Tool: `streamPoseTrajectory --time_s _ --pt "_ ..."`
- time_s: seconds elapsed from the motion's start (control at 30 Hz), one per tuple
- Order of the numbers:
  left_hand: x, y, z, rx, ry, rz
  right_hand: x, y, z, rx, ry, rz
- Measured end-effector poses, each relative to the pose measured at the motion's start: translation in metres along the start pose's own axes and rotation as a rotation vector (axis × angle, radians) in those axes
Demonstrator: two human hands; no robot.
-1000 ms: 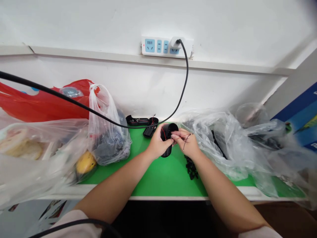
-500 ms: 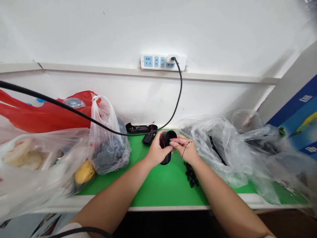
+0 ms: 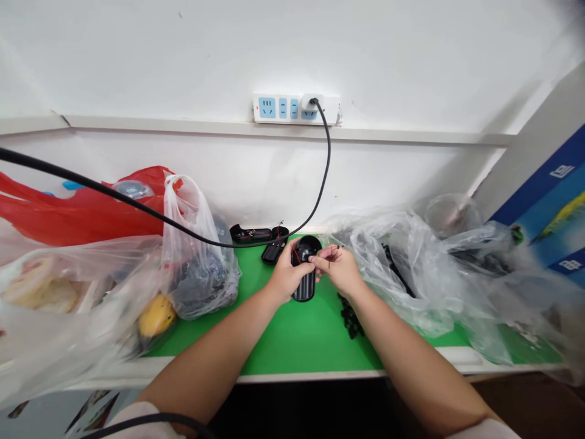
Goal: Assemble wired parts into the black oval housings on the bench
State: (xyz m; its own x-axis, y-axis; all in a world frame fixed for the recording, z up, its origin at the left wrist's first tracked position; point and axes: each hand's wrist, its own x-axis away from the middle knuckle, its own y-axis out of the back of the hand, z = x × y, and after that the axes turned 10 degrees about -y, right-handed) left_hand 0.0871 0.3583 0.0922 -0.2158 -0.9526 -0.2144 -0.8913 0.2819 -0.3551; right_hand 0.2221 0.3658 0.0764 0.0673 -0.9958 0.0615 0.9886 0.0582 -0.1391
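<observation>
Black cylinder (image 3: 304,286) tipped mouth-up, left hand (image 3: 287,275) gripping, right hand (image 3: 336,270) hiding wires (image 3: 296,255)

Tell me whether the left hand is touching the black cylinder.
Touching. The head view shows the left hand closed around the side of the black cylinder, with no gap between them.

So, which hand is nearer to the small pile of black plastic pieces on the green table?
Right hand: just behind the pile, toward the wall. The left hand is farther, beyond the black plastic cylinder.
</observation>
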Motion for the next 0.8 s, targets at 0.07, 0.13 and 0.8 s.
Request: streamPoseTrajectory --time_s 0.07,0.13,0.8 --pt "0.000 0.000 -0.002 0.070 0.051 -0.006 0.000 0.003 0.002 0.000 -0.009 0.024" --pt "-0.001 0.001 -0.003 0.123 0.091 -0.004 0.001 0.005 0.005 -0.031 -0.013 0.060" --pt "-0.005 0.000 0.003 -0.061 0.019 -0.024 0.006 0.013 0.028 -0.263 0.057 -0.020"
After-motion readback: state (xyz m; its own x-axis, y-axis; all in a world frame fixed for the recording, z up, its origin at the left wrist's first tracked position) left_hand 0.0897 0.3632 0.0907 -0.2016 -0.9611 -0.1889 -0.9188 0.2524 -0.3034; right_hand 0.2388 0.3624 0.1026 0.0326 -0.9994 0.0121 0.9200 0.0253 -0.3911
